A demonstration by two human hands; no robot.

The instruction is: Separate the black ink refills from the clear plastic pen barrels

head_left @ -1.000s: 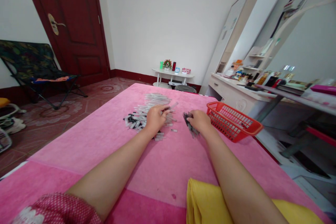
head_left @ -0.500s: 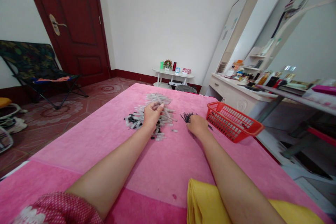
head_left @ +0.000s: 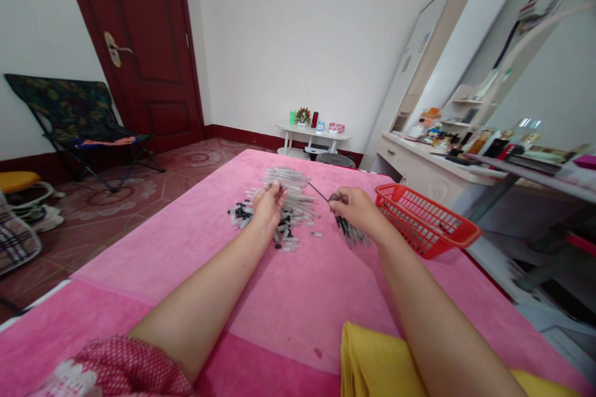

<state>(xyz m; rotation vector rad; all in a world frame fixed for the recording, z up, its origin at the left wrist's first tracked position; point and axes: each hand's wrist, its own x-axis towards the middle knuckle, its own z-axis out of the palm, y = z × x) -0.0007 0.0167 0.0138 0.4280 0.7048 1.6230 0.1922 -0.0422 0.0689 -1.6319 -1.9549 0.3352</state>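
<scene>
A red basket (head_left: 433,232) sits just right of the hands on the pink cloth (head_left: 186,242); clear tubes (head_left: 298,201) lie heaped ahead, partly hidden by the left hand (head_left: 267,206); it rests on the heap, fingers curled together, though I cannot tell whether they grip a tube; the right hand (head_left: 356,209) pinches a thin dark rod (head_left: 318,191) that slants toward the left hand; a bundle (head_left: 352,234) of dark rods lies under its wrist.
</scene>
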